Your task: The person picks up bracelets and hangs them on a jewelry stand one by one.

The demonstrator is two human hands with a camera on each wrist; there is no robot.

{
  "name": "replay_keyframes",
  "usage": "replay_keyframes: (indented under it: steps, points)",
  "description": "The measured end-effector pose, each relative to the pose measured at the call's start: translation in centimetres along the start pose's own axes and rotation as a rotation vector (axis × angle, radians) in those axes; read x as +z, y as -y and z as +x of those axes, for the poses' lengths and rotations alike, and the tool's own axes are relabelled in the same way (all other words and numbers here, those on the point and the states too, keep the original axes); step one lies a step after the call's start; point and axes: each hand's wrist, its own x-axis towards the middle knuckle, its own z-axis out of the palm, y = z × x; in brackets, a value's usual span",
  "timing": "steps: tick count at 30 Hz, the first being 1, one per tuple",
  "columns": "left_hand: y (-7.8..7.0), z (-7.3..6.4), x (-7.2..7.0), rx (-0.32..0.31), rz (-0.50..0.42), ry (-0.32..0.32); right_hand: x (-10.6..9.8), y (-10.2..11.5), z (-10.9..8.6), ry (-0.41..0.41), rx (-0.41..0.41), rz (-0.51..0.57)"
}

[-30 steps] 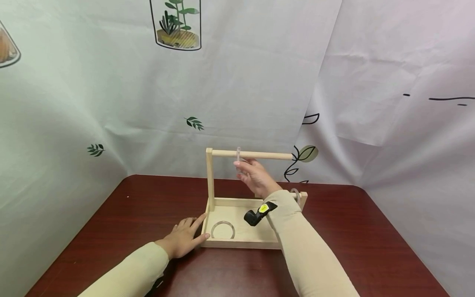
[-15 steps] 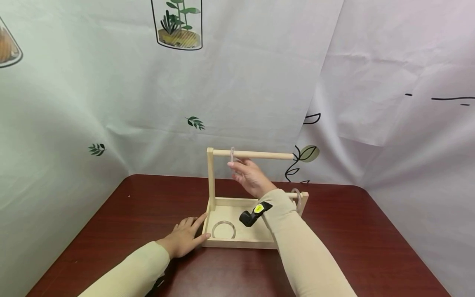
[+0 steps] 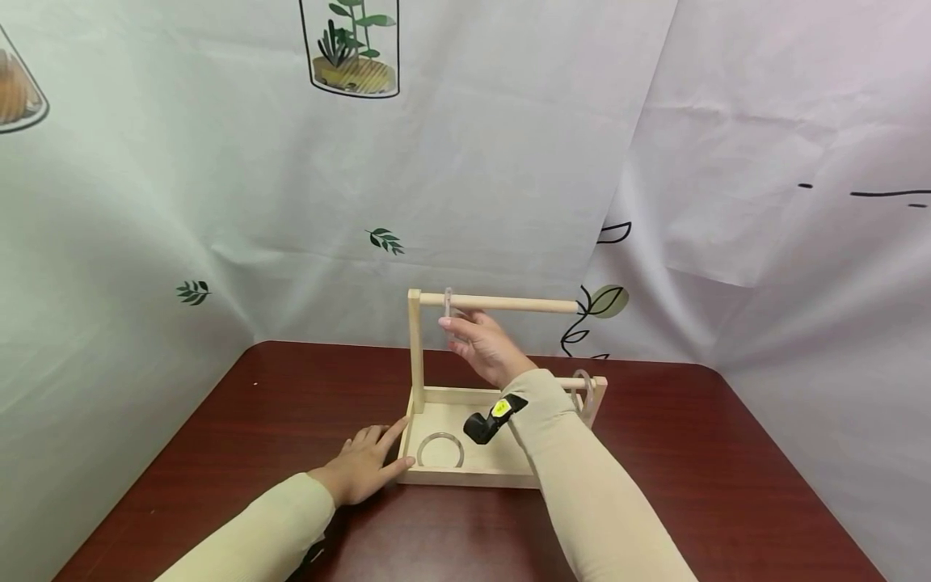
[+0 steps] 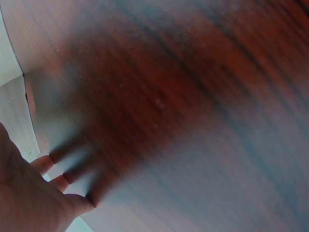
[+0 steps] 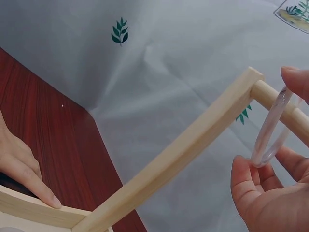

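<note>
A pale wooden stand has a shallow tray base (image 3: 480, 478), an upright post (image 3: 416, 356) and a round upper bar (image 3: 516, 304). Around that bar, close to the post, is a translucent bangle (image 5: 271, 126). My right hand (image 3: 489, 347) holds it between thumb and fingers. Fingers of my left hand (image 3: 364, 467) lie spread against the tray's left end, with the thumb at the front corner. A second bangle (image 3: 440, 436) lies in the tray at the left. Another bangle (image 3: 586, 393) hangs on the lower bar at the right, partly hidden by my right sleeve.
The stand rests on a dark red wooden table (image 3: 291, 388) with rounded far corners. A white printed cloth (image 3: 509, 162) hangs behind and along both sides. My right forearm crosses over the tray's right part.
My right hand has slid the bangle leftward along the upper bar, nearer to the post. My left hand stays against the tray.
</note>
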Motion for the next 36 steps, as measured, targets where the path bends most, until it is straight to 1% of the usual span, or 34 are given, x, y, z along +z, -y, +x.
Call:
replay_keyframes:
  steps: [12, 24, 36]
  points:
    - [0.01, 0.02, 0.01, -0.009, -0.003, 0.004, 0.42, -0.61, 0.3, 0.004, 0.006, 0.002]
    - [-0.2, 0.05, -0.06, -0.011, 0.001, -0.006, 0.4, -0.66, 0.23, 0.019, 0.006, -0.017]
    - [-0.41, -0.16, -0.26, -0.01, -0.007, 0.002, 0.53, -0.65, 0.39, 0.032, 0.02, -0.024]
